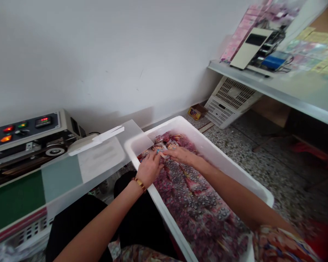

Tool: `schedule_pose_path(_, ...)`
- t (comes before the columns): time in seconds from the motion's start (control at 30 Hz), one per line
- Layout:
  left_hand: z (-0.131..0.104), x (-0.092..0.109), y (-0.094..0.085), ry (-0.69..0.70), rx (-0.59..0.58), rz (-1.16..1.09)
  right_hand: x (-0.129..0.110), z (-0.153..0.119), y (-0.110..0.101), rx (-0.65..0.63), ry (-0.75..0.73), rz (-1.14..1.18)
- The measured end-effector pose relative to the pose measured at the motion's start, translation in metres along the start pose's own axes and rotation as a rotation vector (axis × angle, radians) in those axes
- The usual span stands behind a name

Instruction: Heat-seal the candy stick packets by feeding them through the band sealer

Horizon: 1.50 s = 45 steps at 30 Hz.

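A long white bin [229,163] holds a heap of small printed packets [191,189] in clear, pink and red wrapping. My left hand [150,167], with a bracelet at its wrist, is over the bin's far left corner, its fingers bent down onto the packets. Coming from the right, my right hand [182,155] reaches to the same spot, fingertips close to the left hand's. Packets with cartoon faces [171,145] lie just beyond the fingers. What either hand may hold is too small to make out.
At the left is a machine [24,127] with lit buttons and a green belt [19,203]. A translucent sheet [131,133] juts over the bin's corner. Right of it, white crates [224,109] sit under a table [276,91] bearing another machine [251,47].
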<state>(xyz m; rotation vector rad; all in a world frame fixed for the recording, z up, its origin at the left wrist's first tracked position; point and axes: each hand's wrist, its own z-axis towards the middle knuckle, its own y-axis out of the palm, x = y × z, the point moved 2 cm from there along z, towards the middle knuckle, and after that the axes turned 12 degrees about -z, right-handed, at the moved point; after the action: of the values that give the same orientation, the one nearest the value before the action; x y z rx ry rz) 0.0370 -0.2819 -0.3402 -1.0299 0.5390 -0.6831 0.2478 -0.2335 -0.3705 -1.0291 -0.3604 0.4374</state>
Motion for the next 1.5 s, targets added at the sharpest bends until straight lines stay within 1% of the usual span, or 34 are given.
schedule_pose_path(0.03, 0.009, 0.002, 0.006, -0.024, -0.017, 0.024, 0.000, -0.001, 0.000, -0.018, -0.009, 0.001)
schedule_pose_path(0.1, 0.018, 0.001, 0.013, -0.048, -0.034, 0.052, 0.004, -0.002, 0.000, -0.045, -0.020, 0.054)
schedule_pose_path(0.27, 0.021, -0.012, 0.022, -0.151, -0.115, 0.114, 0.023, -0.006, -0.003, -0.016, 0.008, 0.243)
schedule_pose_path(0.37, 0.024, -0.015, 0.023, -0.189, -0.145, 0.120, 0.034, -0.012, -0.010, 0.054, 0.092, 0.366)
schedule_pose_path(0.5, 0.022, -0.014, 0.020, -0.172, -0.151, 0.102, 0.042, -0.022, -0.029, 0.183, 0.295, 0.572)
schedule_pose_path(0.53, 0.021, -0.012, 0.018, -0.164, -0.126, 0.089, 0.042, -0.025, -0.035, 0.209, 0.364, 0.659)
schedule_pose_path(0.57, 0.019, -0.008, 0.015, -0.147, -0.075, 0.068, 0.040, -0.027, -0.042, 0.225, 0.429, 0.759)
schedule_pose_path(0.63, 0.016, 0.003, 0.007, -0.070, 0.085, 0.012, 0.030, -0.029, -0.058, 0.231, 0.519, 0.953)
schedule_pose_path(0.7, 0.014, 0.017, -0.002, 0.036, 0.248, -0.031, 0.011, -0.028, -0.077, 0.244, 0.566, 1.104)
schedule_pose_path(0.73, 0.014, 0.023, -0.006, 0.078, 0.304, -0.038, -0.001, -0.025, -0.086, 0.250, 0.574, 1.158)
schedule_pose_path(0.8, 0.015, 0.028, -0.012, 0.108, 0.407, -0.043, -0.027, -0.018, -0.104, 0.254, 0.574, 1.230)
schedule_pose_path(0.83, 0.015, 0.027, -0.015, 0.102, 0.472, -0.051, -0.040, -0.014, -0.112, 0.243, 0.568, 1.259)
schedule_pose_path(0.9, 0.014, 0.018, -0.021, 0.081, 0.614, -0.089, -0.063, -0.002, -0.125, 0.187, 0.536, 1.310)
schedule_pose_path(0.97, 0.010, 0.001, -0.029, 0.077, 0.718, -0.198, -0.082, 0.011, -0.133, 0.096, 0.473, 1.364)
schedule_pose_path(1.03, 0.003, -0.019, -0.039, 0.069, 0.765, -0.391, -0.096, 0.027, -0.136, 0.000, 0.394, 1.419)
schedule_pose_path(1.1, -0.006, -0.041, -0.052, -0.001, 0.792, -0.628, -0.103, 0.044, -0.134, -0.057, 0.332, 1.428)
schedule_pose_path(1.13, -0.010, -0.052, -0.058, -0.066, 0.795, -0.755, -0.105, 0.054, -0.131, -0.056, 0.321, 1.395)
schedule_pose_path(1.17, -0.015, -0.063, -0.064, -0.139, 0.791, -0.887, -0.105, 0.064, -0.126, -0.021, 0.321, 1.328)
schedule_pose_path(1.23, -0.025, -0.085, -0.074, -0.279, 0.767, -1.151, -0.107, 0.086, -0.115, 0.113, 0.328, 1.145)
schedule_pose_path(1.3, -0.033, -0.105, -0.082, -0.362, 0.745, -1.355, -0.113, 0.110, -0.101, 0.229, 0.297, 1.040)
schedule_pose_path(1.33, -0.037, -0.114, -0.084, -0.385, 0.741, -1.412, -0.119, 0.122, -0.093, 0.235, 0.248, 1.045)
schedule_pose_path(1.4, -0.043, -0.131, -0.086, -0.409, 0.742, -1.445, -0.135, 0.147, -0.078, 0.169, 0.127, 1.105)
schedule_pose_path(1.43, -0.047, -0.140, -0.087, -0.413, 0.746, -1.430, -0.144, 0.159, -0.071, 0.139, 0.093, 1.100)
schedule_pose_path(1.5, -0.053, -0.156, -0.087, -0.432, 0.760, -1.334, -0.157, 0.181, -0.061, 0.122, 0.108, 1.002)
